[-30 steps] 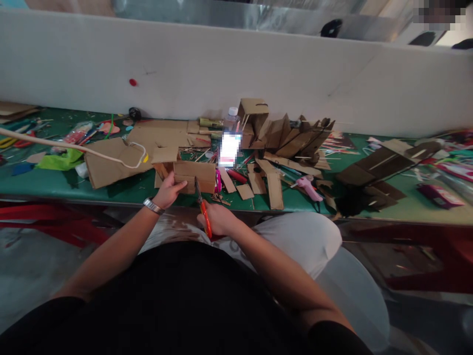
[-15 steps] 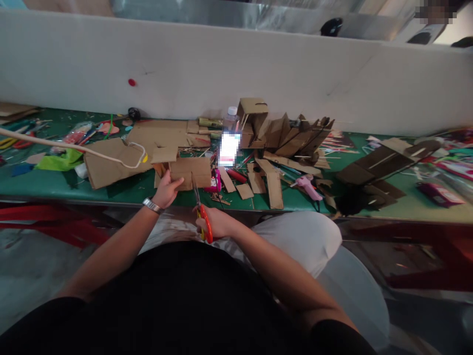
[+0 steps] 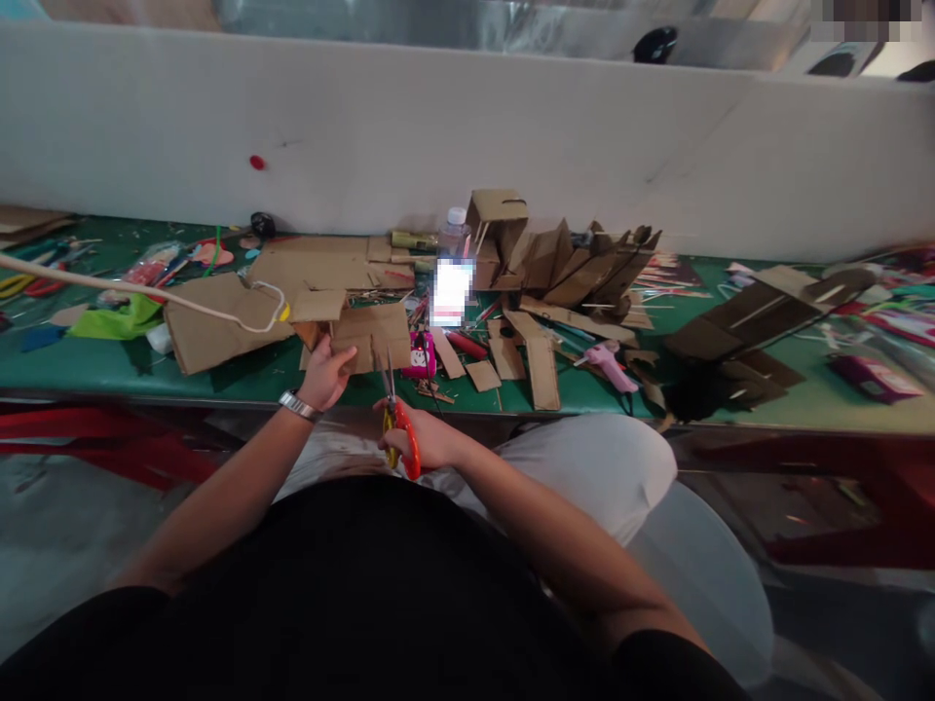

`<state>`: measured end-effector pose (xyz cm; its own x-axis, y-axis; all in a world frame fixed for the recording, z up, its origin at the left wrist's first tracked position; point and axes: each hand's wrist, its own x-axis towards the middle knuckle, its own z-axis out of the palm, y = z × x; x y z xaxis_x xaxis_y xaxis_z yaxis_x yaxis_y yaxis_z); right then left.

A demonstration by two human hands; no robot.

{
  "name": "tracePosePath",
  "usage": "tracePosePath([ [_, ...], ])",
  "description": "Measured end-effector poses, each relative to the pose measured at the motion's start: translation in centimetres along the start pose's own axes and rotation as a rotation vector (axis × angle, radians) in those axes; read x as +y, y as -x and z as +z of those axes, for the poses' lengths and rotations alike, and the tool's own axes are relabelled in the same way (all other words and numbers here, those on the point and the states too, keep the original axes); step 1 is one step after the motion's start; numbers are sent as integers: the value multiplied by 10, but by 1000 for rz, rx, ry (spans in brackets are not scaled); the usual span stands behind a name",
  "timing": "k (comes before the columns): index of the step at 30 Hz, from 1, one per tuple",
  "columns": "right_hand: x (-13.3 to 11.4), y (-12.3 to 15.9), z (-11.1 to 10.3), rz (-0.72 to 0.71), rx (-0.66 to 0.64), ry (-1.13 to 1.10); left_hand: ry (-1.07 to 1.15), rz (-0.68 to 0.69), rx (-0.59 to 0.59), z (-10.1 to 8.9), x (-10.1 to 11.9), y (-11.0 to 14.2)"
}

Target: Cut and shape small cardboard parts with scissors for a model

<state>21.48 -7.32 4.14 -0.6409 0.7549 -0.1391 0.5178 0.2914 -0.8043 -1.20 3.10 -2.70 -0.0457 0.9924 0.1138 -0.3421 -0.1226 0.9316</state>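
Observation:
My left hand (image 3: 328, 374), with a metal watch on its wrist, grips a piece of brown cardboard (image 3: 376, 326) by its left part, the thumb lying across the front. The cardboard is held up over the near edge of the green table. In my right hand (image 3: 424, 438) is a pair of scissors (image 3: 398, 421) with orange and yellow handles. Their blades point away from me, slightly parted, at the lower edge of the cardboard. A pink power socket (image 3: 419, 354) lies just right of the cardboard.
A lit phone (image 3: 451, 292) leans before a clear bottle (image 3: 455, 230). Cut cardboard strips, a pink glue gun (image 3: 610, 365) and a cardboard construction (image 3: 760, 331) lie rightward. A larger cardboard sheet (image 3: 219, 321) and a green cloth (image 3: 117, 316) lie left. A white partition (image 3: 467, 136) stands behind the table.
The cardboard has shifted slightly left and tilted, and a slit now shows in its lower edge. The scissor blades have opened a little and drawn back towards me.

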Motion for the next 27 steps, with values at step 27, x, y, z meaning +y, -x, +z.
tracePosePath([
  [27, -7, -17, 13, 249, 129, -720, -284, -74, -191, -11, 4, 8],
])
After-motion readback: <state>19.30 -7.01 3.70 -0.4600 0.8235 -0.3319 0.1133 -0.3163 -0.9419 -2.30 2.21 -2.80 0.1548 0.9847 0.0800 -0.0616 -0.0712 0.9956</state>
